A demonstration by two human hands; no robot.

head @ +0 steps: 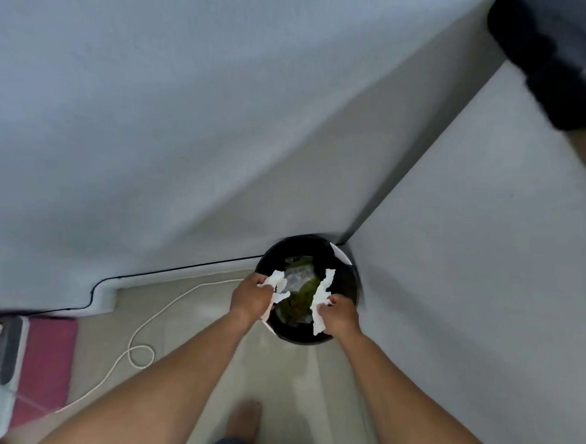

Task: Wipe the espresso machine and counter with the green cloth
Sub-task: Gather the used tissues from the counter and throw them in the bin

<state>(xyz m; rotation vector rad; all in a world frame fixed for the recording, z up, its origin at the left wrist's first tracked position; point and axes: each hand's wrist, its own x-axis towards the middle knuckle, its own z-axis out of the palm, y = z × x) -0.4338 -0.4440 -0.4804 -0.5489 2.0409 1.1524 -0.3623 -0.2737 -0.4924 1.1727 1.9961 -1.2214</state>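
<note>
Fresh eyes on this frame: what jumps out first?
The left hand and right hand each grip a torn piece of white paper over a black bin in the wall corner, centre frame. A white cable loops across the floor to the left, by a pink mat.

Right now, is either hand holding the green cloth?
No: the left hand and the right hand each grip a torn piece of white paper over the bin.

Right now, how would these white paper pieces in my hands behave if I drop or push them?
Probably floppy: the paper piece in the left hand crumples and the strip in the right hand droops. Likely light, so they may flutter past the bin. Ragged edges suggest easy tearing.
</note>
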